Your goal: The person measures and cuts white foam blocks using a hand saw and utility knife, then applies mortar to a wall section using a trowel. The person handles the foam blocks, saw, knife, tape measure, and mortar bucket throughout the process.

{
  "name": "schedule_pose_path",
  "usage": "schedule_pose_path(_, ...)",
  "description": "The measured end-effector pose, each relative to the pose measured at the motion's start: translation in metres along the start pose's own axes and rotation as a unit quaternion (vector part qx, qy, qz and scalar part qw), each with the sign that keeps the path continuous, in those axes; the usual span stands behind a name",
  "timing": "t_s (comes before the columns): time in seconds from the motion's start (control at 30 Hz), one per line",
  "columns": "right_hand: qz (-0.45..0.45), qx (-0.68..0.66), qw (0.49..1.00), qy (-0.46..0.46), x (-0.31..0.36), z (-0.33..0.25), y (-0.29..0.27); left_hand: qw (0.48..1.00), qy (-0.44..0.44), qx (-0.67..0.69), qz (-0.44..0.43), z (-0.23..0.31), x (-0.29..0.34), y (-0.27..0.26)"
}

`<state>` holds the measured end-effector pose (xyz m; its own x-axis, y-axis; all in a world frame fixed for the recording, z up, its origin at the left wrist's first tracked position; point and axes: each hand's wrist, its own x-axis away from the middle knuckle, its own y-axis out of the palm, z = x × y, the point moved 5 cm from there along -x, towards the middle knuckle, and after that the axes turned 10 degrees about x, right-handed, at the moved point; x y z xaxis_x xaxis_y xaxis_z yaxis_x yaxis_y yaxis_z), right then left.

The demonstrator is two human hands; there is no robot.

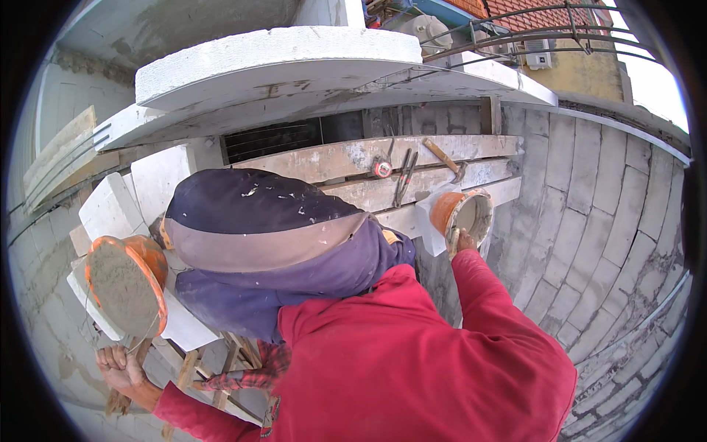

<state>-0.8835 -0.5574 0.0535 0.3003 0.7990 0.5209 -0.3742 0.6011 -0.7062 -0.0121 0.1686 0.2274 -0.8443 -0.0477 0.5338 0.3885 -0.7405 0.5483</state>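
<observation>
At the lower left, my left hand (121,368) has its fingers curled round the wire handle of an orange bucket (153,259) full of grey mortar (125,291). The bucket sits tilted beside white blocks. My right hand (464,241) is closed at the near rim of a second orange bucket (445,211), which has pale wet material inside. A small part of something greyish shows by those fingers; its kind is hidden. Behind that bucket a hammer (443,157) lies on the planks, along with pliers-like long-handled tools (405,177) and a red tape measure (381,169).
Wooden planks (309,163) cross in front of my bent legs (272,221). A thick white slab (280,62) overhangs the far side, with bent steel bars (515,37) at its right. A block wall (582,206) curves round the right. Wooden ladder-like slats (228,368) show below.
</observation>
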Motion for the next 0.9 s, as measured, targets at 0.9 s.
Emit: schedule_pose_path(0.9,-0.181,-0.231,0.953,-0.073,0.215,-0.016,-0.205,0.862,0.294,-0.322,0.26,-0.095,0.024,-0.08)
